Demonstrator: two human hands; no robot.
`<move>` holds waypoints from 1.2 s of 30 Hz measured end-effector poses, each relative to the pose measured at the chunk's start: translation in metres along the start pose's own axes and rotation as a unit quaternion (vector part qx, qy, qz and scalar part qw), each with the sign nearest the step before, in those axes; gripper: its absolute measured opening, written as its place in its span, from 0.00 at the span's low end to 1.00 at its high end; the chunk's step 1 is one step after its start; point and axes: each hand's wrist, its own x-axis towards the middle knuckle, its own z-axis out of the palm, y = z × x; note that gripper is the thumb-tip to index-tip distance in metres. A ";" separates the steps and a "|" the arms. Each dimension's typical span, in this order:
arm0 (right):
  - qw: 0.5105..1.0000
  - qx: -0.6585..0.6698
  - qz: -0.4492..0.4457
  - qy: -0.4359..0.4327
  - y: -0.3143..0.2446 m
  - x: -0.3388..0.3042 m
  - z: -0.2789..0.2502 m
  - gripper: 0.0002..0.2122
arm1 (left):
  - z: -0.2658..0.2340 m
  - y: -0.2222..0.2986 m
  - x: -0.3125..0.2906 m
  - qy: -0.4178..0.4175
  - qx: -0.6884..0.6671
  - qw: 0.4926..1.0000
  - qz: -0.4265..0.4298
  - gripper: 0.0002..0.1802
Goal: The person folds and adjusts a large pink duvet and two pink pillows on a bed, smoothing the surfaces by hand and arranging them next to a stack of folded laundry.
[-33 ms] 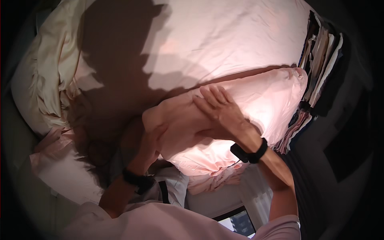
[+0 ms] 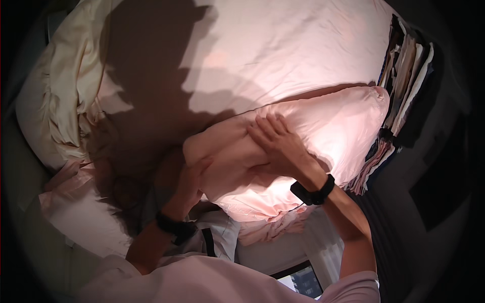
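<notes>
A plump pink pillow [image 2: 333,118] lies slantwise on the bed, its near side wrinkled and brightly lit. My right hand [image 2: 280,146] rests flat on top of it, fingers stretched and slightly spread. At the pillow's left end, in shadow, my left hand [image 2: 189,182] grips the edge. Its thumb side lies on the upper face, while the other fingers are mostly hidden. Both wrists carry black bands.
A pale pink sheet [image 2: 303,45] covers the bed beyond. Cream cloth [image 2: 76,86] lies bunched at the left, above another pink pillow [image 2: 91,212]. Stacked folded clothes [image 2: 406,76] line the right edge. Near the bottom are a window [image 2: 303,283] and a sheer curtain [image 2: 328,252].
The pillow's left end has shifted very slightly to the right. My right hand has slid a little down and right on the cloth; my left hand stays nearly in place.
</notes>
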 end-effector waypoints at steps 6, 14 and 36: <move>0.991 -0.127 -0.019 -0.037 0.023 -0.021 0.008 0.50 | 0.006 0.010 -0.021 0.144 0.413 0.878 0.196 0.42; 0.975 -0.197 -0.008 -0.101 0.037 -0.012 -0.021 0.38 | 0.098 0.005 -0.007 0.031 0.796 0.372 0.477 0.41; 0.993 0.030 0.104 -0.039 0.128 -0.069 -0.001 0.29 | 0.057 -0.010 0.035 -0.017 0.840 0.382 0.385 0.17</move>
